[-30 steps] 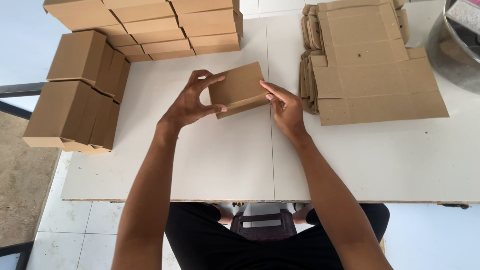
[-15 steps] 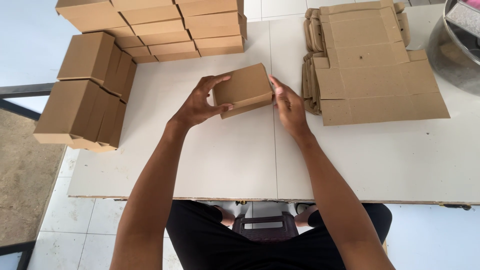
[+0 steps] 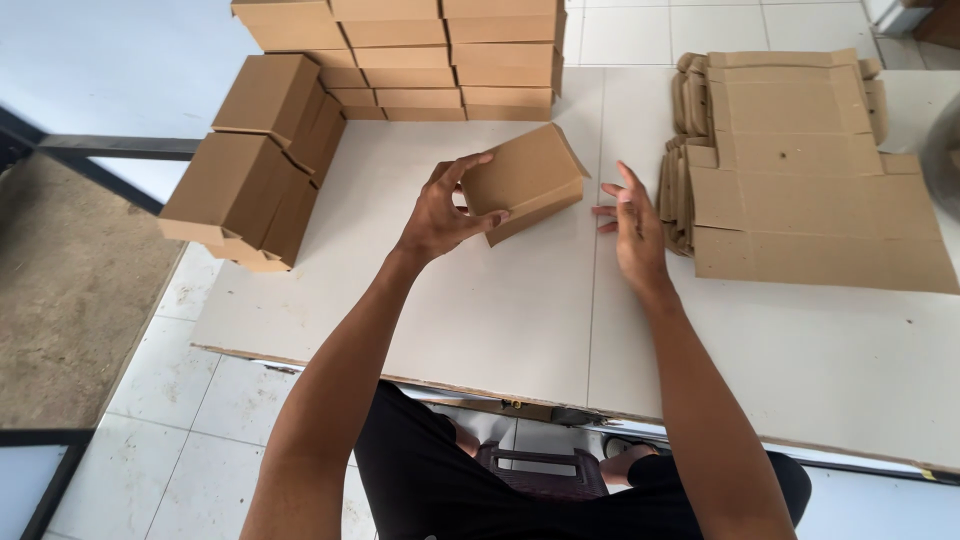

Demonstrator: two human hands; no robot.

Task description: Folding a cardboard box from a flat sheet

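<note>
Your left hand (image 3: 437, 215) pinches the small folded brown cardboard box (image 3: 522, 180) between thumb and fingers, holding it tilted above the pale grey table (image 3: 480, 320). Your right hand (image 3: 632, 228) hovers just beside it, fingers spread, touching nothing. Flat brown cardboard blanks (image 3: 800, 170) lie to your right; stacked finished cardboard boxes (image 3: 400, 60) stand behind

You are in a small packing workshop. Your pale flat board worktable (image 3: 480, 310) carries rows of folded brown cardboard boxes (image 3: 440, 55) stacked along its far edge, more of them leaning at the left corner (image 3: 255, 160), and a pile of flat, die-cut brown cardboard blanks (image 3: 800, 170) on the right. White floor tiles (image 3: 225, 410) lie below.
</note>
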